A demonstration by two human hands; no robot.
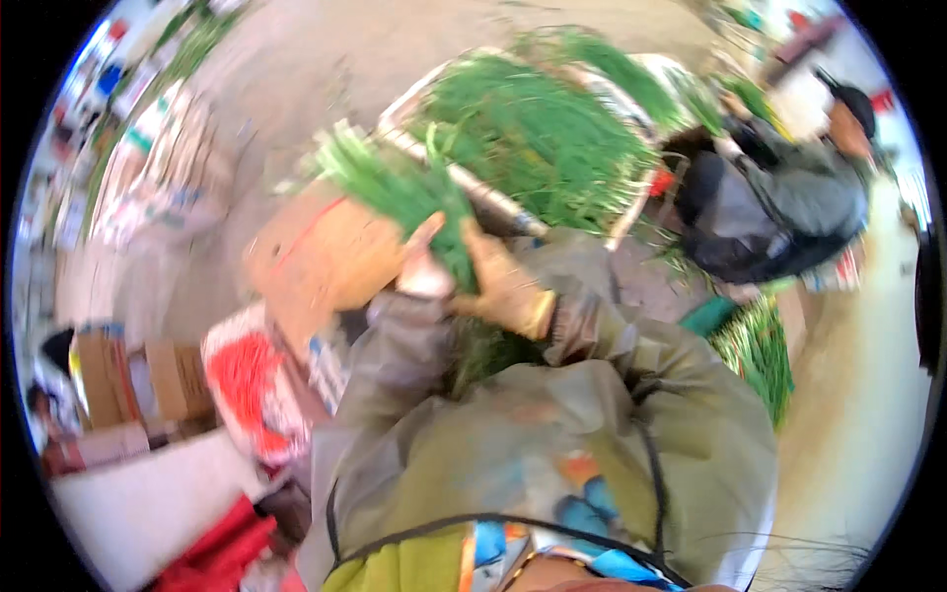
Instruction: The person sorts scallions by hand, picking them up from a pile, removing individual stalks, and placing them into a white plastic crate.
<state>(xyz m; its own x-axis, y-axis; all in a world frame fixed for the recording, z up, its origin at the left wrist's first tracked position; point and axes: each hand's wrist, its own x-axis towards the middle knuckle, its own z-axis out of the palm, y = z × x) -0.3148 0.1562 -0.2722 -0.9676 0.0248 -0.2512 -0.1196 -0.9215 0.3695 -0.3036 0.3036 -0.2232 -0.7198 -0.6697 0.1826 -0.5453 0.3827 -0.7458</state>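
Note:
A bunch of chives (400, 187), long thin green leaves with pale ends, is between my two hands in front of my body. Its pale ends point to the far left, over a brown board (326, 252). My left hand (426, 264) is wrapped round the bunch from the left, thumb up. From the right, my right hand (505, 281) closes on the same bunch, its fingers partly hidden and a yellowish cuff at the wrist. The leaf tips hang down between my forearms. Motion blurs both hands a little.
A large shallow crate (621, 229) heaped with loose greens stands ahead. Left of me is a pale tray of red ties (247, 380), with cardboard boxes (178, 380) beyond. Stacked pale bundles (163, 183) lie far left. A co-worker (789, 187) sits at the right, handling greens.

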